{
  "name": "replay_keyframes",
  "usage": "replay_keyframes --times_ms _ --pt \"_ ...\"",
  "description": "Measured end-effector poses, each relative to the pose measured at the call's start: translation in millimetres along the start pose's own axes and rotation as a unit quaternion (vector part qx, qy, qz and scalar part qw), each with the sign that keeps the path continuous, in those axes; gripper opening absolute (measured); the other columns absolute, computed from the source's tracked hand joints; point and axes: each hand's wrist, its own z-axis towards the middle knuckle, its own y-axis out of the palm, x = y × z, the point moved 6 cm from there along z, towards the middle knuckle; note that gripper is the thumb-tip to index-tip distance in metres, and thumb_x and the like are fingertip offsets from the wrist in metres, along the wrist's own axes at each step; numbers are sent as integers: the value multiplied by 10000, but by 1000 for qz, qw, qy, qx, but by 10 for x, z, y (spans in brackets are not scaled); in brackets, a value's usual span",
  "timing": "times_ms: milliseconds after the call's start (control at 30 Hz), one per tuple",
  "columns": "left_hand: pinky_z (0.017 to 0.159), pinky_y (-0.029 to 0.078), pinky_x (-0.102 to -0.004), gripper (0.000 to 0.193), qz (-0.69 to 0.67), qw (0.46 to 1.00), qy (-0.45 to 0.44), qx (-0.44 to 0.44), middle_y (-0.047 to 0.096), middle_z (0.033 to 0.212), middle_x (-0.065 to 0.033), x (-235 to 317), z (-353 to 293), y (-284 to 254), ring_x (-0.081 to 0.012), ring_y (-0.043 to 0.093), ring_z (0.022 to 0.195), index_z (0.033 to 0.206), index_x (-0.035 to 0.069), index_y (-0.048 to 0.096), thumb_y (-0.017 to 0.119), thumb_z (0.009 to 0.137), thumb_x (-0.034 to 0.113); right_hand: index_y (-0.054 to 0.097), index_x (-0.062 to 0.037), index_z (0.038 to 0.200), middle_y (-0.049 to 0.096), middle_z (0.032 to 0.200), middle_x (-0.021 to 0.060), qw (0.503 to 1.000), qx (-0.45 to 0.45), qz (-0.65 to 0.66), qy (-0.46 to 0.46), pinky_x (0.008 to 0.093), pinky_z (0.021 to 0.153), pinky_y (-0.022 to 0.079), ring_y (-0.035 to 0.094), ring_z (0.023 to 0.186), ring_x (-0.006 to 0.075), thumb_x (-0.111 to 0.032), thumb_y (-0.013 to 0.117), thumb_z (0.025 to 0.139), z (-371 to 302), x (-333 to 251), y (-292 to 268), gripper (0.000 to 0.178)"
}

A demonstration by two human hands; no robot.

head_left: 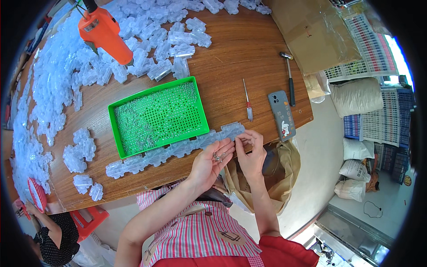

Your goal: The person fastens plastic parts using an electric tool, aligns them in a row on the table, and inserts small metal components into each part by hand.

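Observation:
My left hand (205,163) is turned palm up, its fingers slightly curled around a few small metal screws (217,157). Beside it, my right hand (251,158) pinches at the right end of a row of clear plastic parts (181,147); whatever is between its fingertips is too small to make out. The row runs along the table's near edge, just in front of a green perforated tray (204,116) with many loose screws in it. An orange electric screwdriver (106,35) hangs above the table, pointing down.
Clear plastic parts (53,84) are heaped over the table's left and far side. On the right lie a small screwdriver (248,104), a phone (281,115) and a hammer (290,80). A brown bag (289,171) stands below the edge. Another person (62,231) is at lower left.

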Motion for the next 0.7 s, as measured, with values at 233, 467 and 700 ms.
replay_keyframes --times_ms 233,467,700 --pt "1070 384 -332 456 3 1000 -3 -3 487 1346 -156 14 -3 -12 -222 485 1239 1319 -56 420 395 991 260 498 -1 1088 622 803 74 997 16 37 67 253 621 503 602 669 124 23 654 813 50 58 -6 317" --pt "1057 394 -338 525 -44 997 -19 -53 483 1350 -157 55 -54 48 -220 498 1225 1331 -45 410 369 994 355 623 -17 958 584 879 91 999 -49 8 14 271 636 473 565 719 147 -11 649 824 -13 -331 -203 136" --pt "1082 336 -324 614 -59 991 -17 -122 425 1397 -156 69 -71 129 -203 433 1276 1369 -47 357 325 995 439 689 -58 905 546 932 65 993 -73 -72 -65 324 694 454 511 824 219 -1 719 705 -118 -551 -144 210"
